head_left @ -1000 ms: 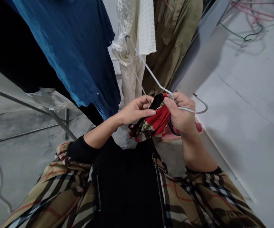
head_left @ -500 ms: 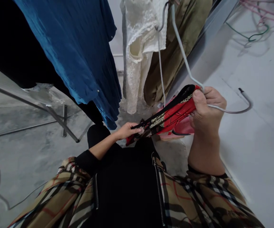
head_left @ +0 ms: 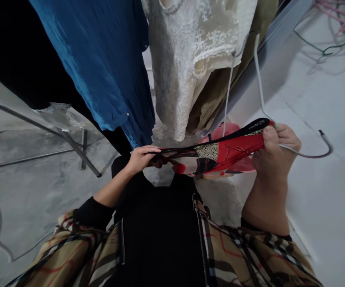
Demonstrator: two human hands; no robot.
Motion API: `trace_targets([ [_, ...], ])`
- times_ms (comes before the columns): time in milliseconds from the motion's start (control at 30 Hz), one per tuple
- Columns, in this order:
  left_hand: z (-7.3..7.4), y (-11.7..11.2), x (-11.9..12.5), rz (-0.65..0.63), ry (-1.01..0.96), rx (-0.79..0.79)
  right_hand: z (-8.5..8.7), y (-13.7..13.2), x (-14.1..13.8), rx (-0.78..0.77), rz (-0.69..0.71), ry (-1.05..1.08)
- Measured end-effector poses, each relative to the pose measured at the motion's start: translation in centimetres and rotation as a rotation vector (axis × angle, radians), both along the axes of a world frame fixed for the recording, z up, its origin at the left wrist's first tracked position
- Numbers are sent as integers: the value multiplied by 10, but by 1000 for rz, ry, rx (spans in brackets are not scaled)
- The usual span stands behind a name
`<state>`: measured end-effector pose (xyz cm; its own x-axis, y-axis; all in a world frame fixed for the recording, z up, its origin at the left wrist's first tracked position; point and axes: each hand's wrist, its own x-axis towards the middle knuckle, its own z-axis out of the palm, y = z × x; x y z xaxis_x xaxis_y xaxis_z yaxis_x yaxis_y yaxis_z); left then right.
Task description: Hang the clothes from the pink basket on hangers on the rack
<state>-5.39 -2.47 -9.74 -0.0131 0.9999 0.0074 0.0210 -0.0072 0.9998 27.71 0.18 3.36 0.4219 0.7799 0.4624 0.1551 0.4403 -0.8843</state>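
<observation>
A red and black cloth (head_left: 241, 147) is held stretched above the lap (head_left: 160, 207), its one end clamped in the grip of the left hand (head_left: 144, 157) and its other end, together with a wire hanger (head_left: 259, 75), in that of the right hand (head_left: 276, 155). The step in hand is judged to be the spreading of the cloth's edge, and a steady hanger and an even pull seem called for next. Room is left over the floor (head_left: 49, 195), but movement is bounded by hanging blue (head_left: 100, 79) and white garments (head_left: 175, 71) ahead and the wall (head_left: 330, 199) at right.
</observation>
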Motion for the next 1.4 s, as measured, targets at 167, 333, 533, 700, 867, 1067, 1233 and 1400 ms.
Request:
trace_targets([
  [167,16,-5,-4,-98,212,259,-6,-3,6,17,-19,23],
  [333,19,-11,-5,-191,325,266,-13,-3,7,12,-38,50],
  [533,12,-16,0,-291,344,185,-21,-7,8,-9,-21,112],
  [700,5,-18,2,-705,417,202,-27,-12,7,1,104,146],
  [867,15,-14,19,-867,462,252,-33,-16,5,-4,207,144],
  [1067,56,4,78,-554,235,448,-49,-20,-4,-77,259,-34],
  [1233,84,21,115,-335,94,654,-54,-22,-20,-132,320,-90],
  [1400,97,35,120,-407,180,865,-51,-23,-29,-130,384,-185],
])
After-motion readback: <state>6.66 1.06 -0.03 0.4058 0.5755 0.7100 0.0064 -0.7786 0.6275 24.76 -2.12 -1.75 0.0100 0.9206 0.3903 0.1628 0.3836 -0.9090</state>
